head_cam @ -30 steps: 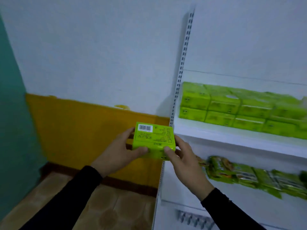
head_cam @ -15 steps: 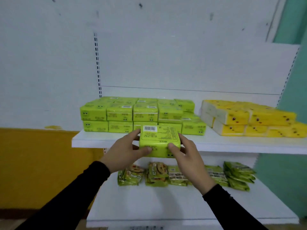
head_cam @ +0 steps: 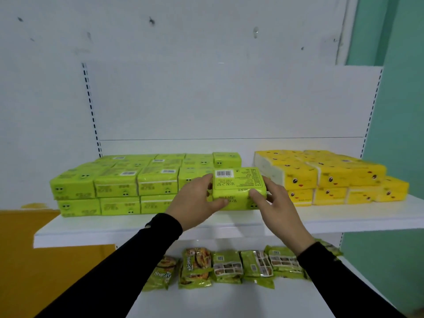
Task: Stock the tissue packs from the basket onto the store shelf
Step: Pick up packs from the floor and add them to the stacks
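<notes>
Since 0.5 s ago the green tissue pack [head_cam: 238,188] is sitting further in over the upper shelf [head_cam: 137,228], w/ both hands reaching deeper; left hand [head_cam: 195,200] is gripping pack's left end, thumb on front face, fingers curled behind; right hand [head_cam: 274,199] is pinching right end, thumb on front; below the arms, lower shelf [head_cam: 229,299] is holding a row of snack packets [head_cam: 227,266]; farther back, stacked green packs [head_cam: 119,187] are filling upper shelf's left, yellow packs [head_cam: 330,177] its right.
</notes>
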